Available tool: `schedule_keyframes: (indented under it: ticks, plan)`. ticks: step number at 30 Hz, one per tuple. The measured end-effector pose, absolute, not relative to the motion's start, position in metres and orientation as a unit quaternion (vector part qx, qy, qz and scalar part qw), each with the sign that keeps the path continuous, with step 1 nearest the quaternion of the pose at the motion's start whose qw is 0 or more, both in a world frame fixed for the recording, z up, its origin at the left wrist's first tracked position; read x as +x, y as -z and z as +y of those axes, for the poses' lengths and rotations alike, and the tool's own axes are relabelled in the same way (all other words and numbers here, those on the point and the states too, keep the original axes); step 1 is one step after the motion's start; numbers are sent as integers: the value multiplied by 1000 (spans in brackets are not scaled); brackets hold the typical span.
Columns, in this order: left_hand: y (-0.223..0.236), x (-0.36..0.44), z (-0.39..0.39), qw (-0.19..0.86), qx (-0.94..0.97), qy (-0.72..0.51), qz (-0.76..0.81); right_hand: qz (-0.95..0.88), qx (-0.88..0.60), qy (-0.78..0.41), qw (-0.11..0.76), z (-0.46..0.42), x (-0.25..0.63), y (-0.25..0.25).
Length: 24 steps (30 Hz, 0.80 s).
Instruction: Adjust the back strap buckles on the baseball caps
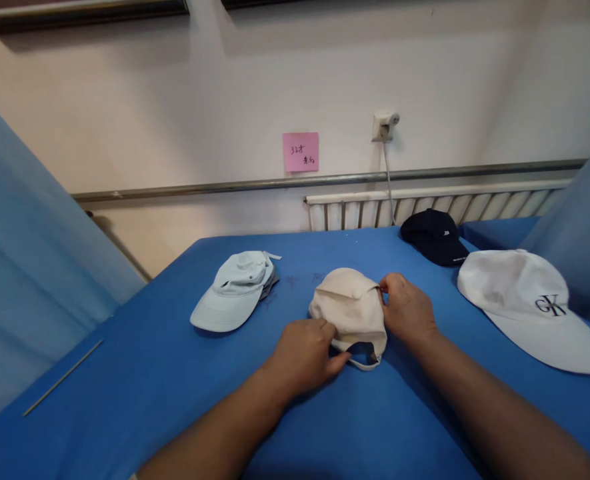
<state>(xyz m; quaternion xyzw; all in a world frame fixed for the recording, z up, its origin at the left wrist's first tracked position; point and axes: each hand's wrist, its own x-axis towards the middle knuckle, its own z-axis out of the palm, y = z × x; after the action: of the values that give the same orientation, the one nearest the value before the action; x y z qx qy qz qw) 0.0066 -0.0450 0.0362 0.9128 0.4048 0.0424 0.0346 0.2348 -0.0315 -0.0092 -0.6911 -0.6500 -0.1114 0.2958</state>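
Note:
A cream baseball cap lies in the middle of the blue-covered table, its back opening and strap facing me. My left hand grips the cap's near left edge beside that opening, fingers on the outside and thumb at the strap. At the cap's right side, my right hand pinches the fabric between thumb and fingers. The cap's brim is hidden from view. To the left, a pale blue cap rests on top of a dark grey one, which shows only at its edge.
A white cap with black letters sits at the right, and a navy cap behind it. A thin stick lies near the left edge. Beyond the table are a radiator, a rail and a plugged-in cord. Blue curtains hang at both sides.

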Motion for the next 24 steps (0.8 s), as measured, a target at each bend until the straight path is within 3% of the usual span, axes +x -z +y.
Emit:
schedule_keyframes:
  ticks: [10, 24]
  plan:
    - [-16, 6, -29, -60, 873, -42, 482, -621, -720, 140, 276, -34, 239, 0]
    - [0, 10, -15, -30, 868, -71, 491, -613, -738, 72, 271, -35, 240, -5]
